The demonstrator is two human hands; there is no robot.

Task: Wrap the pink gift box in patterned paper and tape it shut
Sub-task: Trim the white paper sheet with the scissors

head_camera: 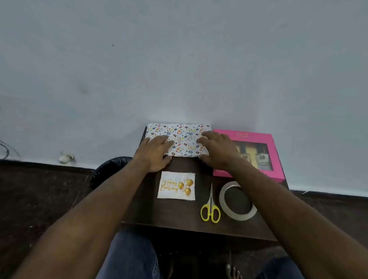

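under both flat, released grips, left hand and right hand, lies the folded patterned paper. just right of the right grip sits the pink gift box on the tabletop.

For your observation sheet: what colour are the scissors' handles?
Yellow: the scissors lie beside the tape roll, head view.

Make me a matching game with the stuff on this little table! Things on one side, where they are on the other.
Things:
1. yellow-handled scissors
2. pink windowed gift box
3. white Happy Birthday card
4. folded patterned wrapping paper

Places:
A. far right of the dark table
B. under both hands, left hand and right hand
C. between card and tape roll
D. just near of the left hand

Pairs: 1-C, 2-A, 3-D, 4-B
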